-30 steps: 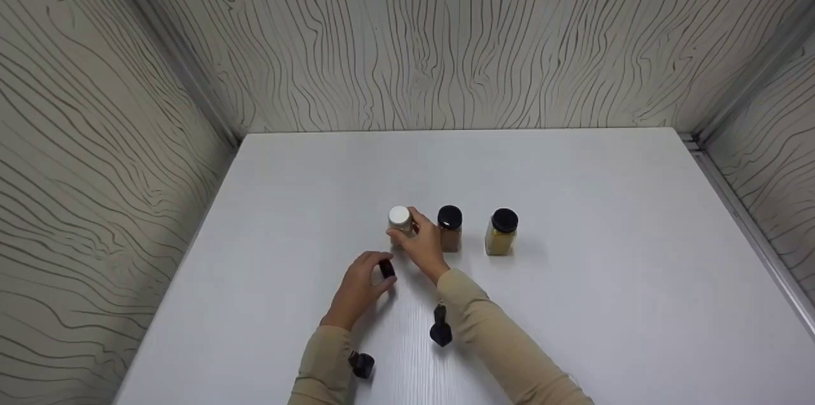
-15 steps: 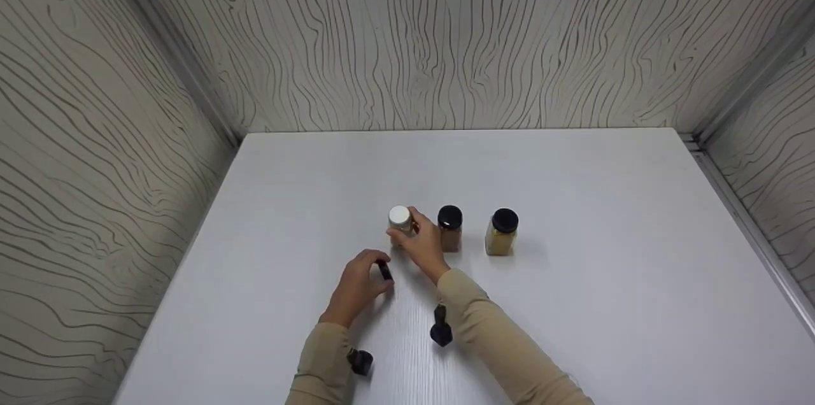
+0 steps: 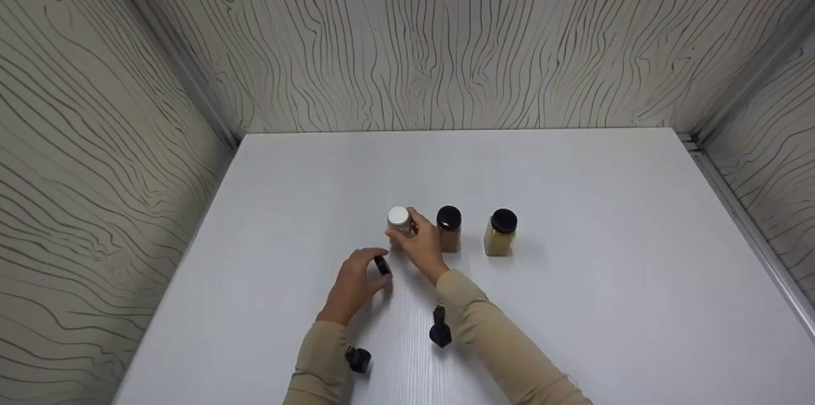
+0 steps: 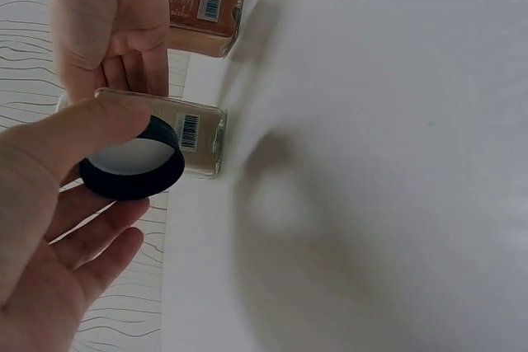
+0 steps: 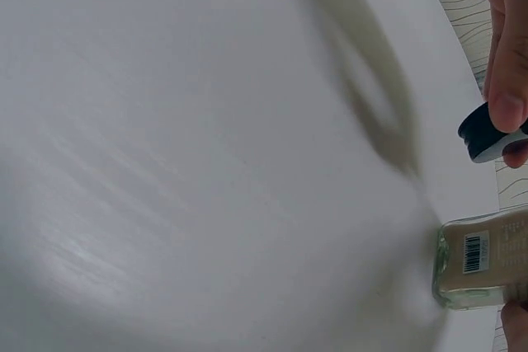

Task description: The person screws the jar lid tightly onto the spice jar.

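Observation:
My left hand [image 3: 350, 284] pinches a black screw lid [image 3: 382, 265] between thumb and fingers, on edge just to the near left of a small spice jar. In the left wrist view the lid's pale inside [image 4: 136, 157] faces the camera. My right hand [image 3: 420, 242] grips that glass jar [image 5: 470, 257] from its right side, thumb in front. The jar stands upright on the table, filled with tan powder, a barcode label [image 4: 189, 132] on its side. White covers its top [image 3: 399, 216]. Part of its body is hidden behind my right fingers.
Right of my right hand stands a black-lidded jar of brown powder [image 3: 449, 239]. Farther right is another black-lidded jar [image 3: 499, 243] with yellow contents. All are on a white table [image 3: 605, 252], with wood-patterned panels [image 3: 420, 42] behind and at both sides.
My left hand, with the lid, has shifted slightly left, away from the jar. My right hand and the jar it holds have stayed in place, as have the other two jars.

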`<state>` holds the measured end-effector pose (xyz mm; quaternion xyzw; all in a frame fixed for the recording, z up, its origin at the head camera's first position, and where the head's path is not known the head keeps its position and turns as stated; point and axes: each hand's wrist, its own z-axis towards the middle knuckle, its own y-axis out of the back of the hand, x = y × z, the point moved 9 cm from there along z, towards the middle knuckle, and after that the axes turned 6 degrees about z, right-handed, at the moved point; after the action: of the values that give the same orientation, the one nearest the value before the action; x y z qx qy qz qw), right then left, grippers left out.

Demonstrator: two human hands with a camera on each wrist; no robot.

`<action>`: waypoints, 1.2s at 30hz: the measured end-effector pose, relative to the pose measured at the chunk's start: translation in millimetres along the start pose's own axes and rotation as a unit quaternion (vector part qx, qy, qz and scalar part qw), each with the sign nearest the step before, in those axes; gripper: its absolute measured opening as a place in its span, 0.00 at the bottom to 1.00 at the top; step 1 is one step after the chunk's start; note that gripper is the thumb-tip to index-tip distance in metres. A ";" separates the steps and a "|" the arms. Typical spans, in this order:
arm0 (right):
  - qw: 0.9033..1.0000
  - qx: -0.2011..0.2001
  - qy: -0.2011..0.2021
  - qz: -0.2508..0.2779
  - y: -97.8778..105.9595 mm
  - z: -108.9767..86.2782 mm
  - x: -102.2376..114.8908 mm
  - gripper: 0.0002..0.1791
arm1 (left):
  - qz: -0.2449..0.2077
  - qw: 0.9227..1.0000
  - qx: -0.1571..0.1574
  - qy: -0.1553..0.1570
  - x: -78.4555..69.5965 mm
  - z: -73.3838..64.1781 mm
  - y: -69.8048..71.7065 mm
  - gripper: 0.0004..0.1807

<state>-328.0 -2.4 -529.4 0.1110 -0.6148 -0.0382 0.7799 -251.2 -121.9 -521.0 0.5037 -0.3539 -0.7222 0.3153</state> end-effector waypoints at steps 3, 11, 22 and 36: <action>1.000 -0.003 0.002 -0.004 0.3 -0.2 0.2 0.25 | -0.015 1.000 0.007 0.006 1.0 0.0 0.0 0.24; 1.000 -0.009 0.004 -0.013 0.6 -0.4 0.7 0.24 | 0.006 1.000 -0.008 0.002 0.6 0.1 2.6 0.24; 1.000 -0.015 0.004 -0.009 0.8 -0.2 -0.3 0.24 | -0.002 1.000 -0.020 -0.015 -0.2 0.7 2.5 0.24; 1.000 -0.014 0.011 -0.017 1.7 -0.8 1.4 0.25 | 0.009 1.000 -0.012 0.021 3.2 0.1 2.7 0.26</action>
<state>-327.0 -0.9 -527.9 0.1106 -0.6040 -0.0589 0.7871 -252.0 -126.0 -520.3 0.5121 -0.3431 -0.7126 0.3349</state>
